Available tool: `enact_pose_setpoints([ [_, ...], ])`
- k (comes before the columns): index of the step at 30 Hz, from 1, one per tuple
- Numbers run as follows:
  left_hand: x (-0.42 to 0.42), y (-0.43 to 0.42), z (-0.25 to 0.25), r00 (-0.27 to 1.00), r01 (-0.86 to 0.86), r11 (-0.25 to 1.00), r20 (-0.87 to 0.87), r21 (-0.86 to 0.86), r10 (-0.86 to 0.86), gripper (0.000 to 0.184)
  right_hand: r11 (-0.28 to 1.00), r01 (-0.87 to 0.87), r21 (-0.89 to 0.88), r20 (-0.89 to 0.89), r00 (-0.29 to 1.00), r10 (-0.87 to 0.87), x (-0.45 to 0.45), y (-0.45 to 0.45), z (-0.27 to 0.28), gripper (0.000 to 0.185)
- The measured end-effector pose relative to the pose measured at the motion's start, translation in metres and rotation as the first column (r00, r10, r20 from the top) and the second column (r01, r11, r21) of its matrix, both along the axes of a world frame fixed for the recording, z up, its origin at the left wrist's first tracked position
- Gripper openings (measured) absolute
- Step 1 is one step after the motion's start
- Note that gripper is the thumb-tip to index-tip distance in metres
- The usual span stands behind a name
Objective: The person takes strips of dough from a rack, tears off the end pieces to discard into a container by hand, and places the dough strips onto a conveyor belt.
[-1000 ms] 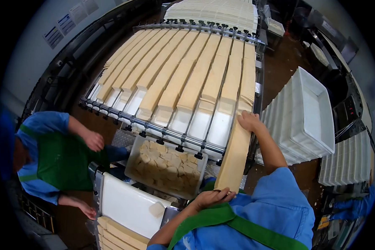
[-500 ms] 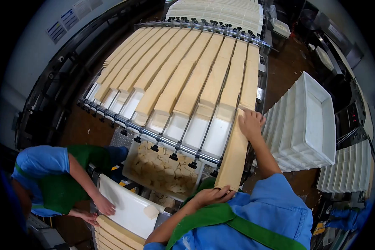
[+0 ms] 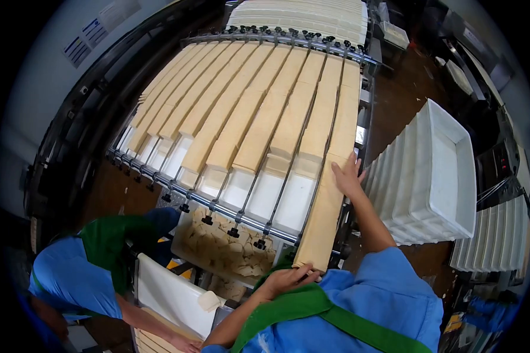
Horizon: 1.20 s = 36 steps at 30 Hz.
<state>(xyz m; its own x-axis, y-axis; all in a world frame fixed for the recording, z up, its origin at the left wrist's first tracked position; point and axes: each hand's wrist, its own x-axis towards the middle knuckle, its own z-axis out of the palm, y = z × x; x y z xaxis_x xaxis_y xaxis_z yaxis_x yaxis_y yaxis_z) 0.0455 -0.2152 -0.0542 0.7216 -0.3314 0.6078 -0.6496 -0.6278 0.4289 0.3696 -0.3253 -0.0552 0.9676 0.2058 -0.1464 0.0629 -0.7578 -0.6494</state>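
Dough block [image 3: 321, 215], lying across the front rail [image 3: 250, 220], now lines up with the strip [image 3: 344, 112] beyond it, seemingly making one row, as the right hand [image 3: 348, 179], past the rail, spreads its fingers and the left hand [image 3: 282, 281], fingers together, touches the near end.

The person wears a bright blue shirt [image 3: 403, 315] with a loose sleeve [image 3: 386, 273] that stops near the elbow. Wide green straps [image 3: 294, 306] meet on it. The left hand [image 3: 282, 281] and right hand [image 3: 346, 177] are bare.
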Motion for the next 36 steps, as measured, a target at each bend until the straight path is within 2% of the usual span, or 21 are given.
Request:
enact_pose_setpoints([
  [1, 0.002, 0.000, 0.002, 1.000, 0.008, 0.999, 0.001, -0.033, -0.008, 0.039, 0.995, 0.036, -0.093, 0.101, 0.995, -0.026, -0.002, 0.004, 0.003, 0.088],
  [2, 0.003, 0.001, 0.018, 0.999, -0.036, 0.999, -0.035, 0.041, 0.038, 0.039, 0.995, 0.035, -0.090, 0.100, 0.995, -0.026, -0.004, 0.007, 0.011, 0.088],
  [3, 0.003, 0.002, 0.027, 0.994, -0.080, 0.990, -0.069, 0.118, 0.088, 0.039, 0.980, -0.051, -0.195, 0.215, 0.972, 0.094, -0.004, 0.010, 0.020, 0.081],
  [4, 0.005, 0.003, 0.027, 0.993, -0.085, 0.988, -0.069, 0.125, 0.094, 0.039, 0.944, -0.124, -0.305, 0.314, 0.923, 0.222, -0.004, 0.016, 0.028, 0.075],
  [5, 0.005, 0.002, 0.026, 0.992, -0.065, 0.987, -0.101, 0.148, 0.080, 0.039, 0.909, -0.169, -0.380, 0.285, 0.914, 0.289, -0.004, 0.027, 0.038, 0.066],
  [8, 0.001, 0.001, 0.017, 0.978, -0.040, 0.983, -0.192, 0.181, 0.075, 0.040, 0.908, -0.273, -0.317, 0.331, 0.866, 0.376, 0.007, 0.057, 0.027, 0.065],
  [12, 0.001, 0.003, 0.021, 0.951, -0.027, 0.983, -0.297, 0.183, 0.082, 0.041, 0.892, -0.303, -0.336, 0.394, 0.815, 0.425, 0.018, 0.097, 0.013, 0.063],
  [14, 0.001, 0.004, 0.011, 0.951, -0.011, 0.988, -0.305, 0.154, 0.058, 0.041, 0.868, -0.241, -0.434, 0.402, 0.811, 0.425, 0.025, 0.107, 0.008, 0.060],
  [16, 0.003, 0.005, -0.009, 0.953, 0.013, 0.992, -0.301, 0.127, 0.026, 0.040, 0.868, -0.199, -0.454, 0.423, 0.810, 0.407, 0.025, 0.110, 0.012, 0.059],
  [18, 0.009, 0.005, -0.020, 0.977, 0.023, 0.998, -0.213, 0.054, -0.011, 0.040, 0.850, -0.194, -0.490, 0.356, 0.845, 0.398, 0.024, 0.112, 0.013, 0.060],
  [20, 0.009, 0.006, -0.019, 0.968, 0.035, 0.992, -0.252, 0.124, -0.002, 0.039, 0.864, -0.185, -0.469, 0.369, 0.848, 0.381, 0.026, 0.111, 0.011, 0.061],
  [22, 0.016, 0.003, -0.006, 0.885, 0.078, 0.956, -0.462, 0.281, 0.064, 0.037, 0.876, -0.214, -0.433, 0.378, 0.839, 0.392, 0.026, 0.111, 0.010, 0.062],
  [23, 0.022, 0.000, -0.001, 0.963, -0.058, 0.970, -0.241, 0.238, 0.116, 0.031, 0.878, -0.210, -0.430, 0.387, 0.836, 0.389, 0.024, 0.109, 0.009, 0.062],
  [25, 0.026, 0.001, -0.009, 0.967, -0.060, 0.970, -0.226, 0.234, 0.115, 0.032, 0.889, -0.263, -0.375, 0.439, 0.794, 0.421, 0.013, 0.099, 0.015, 0.060],
  [27, 0.027, 0.002, -0.018, 0.974, -0.056, 0.978, -0.204, 0.202, 0.098, 0.031, 0.895, -0.392, -0.213, 0.536, 0.719, 0.443, -0.008, 0.077, 0.015, 0.058],
  [30, 0.029, 0.005, -0.015, 0.980, -0.028, 0.985, -0.188, 0.172, 0.060, 0.028, 0.805, -0.586, 0.092, 0.528, 0.714, 0.460, -0.064, 0.025, 0.032, 0.052],
  [31, 0.028, 0.003, -0.008, 0.983, -0.081, 0.985, -0.149, 0.154, 0.105, 0.018, 0.758, -0.631, 0.165, 0.522, 0.708, 0.476, -0.085, 0.005, 0.038, 0.051],
  [33, 0.027, 0.004, -0.003, 0.983, -0.091, 0.981, -0.143, 0.171, 0.116, 0.014, 0.698, -0.678, 0.230, 0.531, 0.688, 0.494, -0.127, -0.033, 0.035, 0.050],
  [34, 0.027, 0.004, -0.003, 0.981, -0.103, 0.977, -0.144, 0.186, 0.131, 0.010, 0.644, -0.738, 0.201, 0.587, 0.617, 0.524, -0.144, -0.046, 0.027, 0.050],
  [35, 0.028, 0.004, -0.011, 0.990, -0.116, 0.980, -0.064, 0.161, 0.127, 0.008, 0.588, -0.792, 0.166, 0.638, 0.541, 0.548, -0.158, -0.055, 0.022, 0.050],
  [36, 0.028, 0.004, -0.011, 0.990, -0.114, 0.981, -0.060, 0.159, 0.125, 0.008, 0.557, -0.806, 0.203, 0.626, 0.544, 0.559, -0.173, -0.060, 0.035, 0.050],
])
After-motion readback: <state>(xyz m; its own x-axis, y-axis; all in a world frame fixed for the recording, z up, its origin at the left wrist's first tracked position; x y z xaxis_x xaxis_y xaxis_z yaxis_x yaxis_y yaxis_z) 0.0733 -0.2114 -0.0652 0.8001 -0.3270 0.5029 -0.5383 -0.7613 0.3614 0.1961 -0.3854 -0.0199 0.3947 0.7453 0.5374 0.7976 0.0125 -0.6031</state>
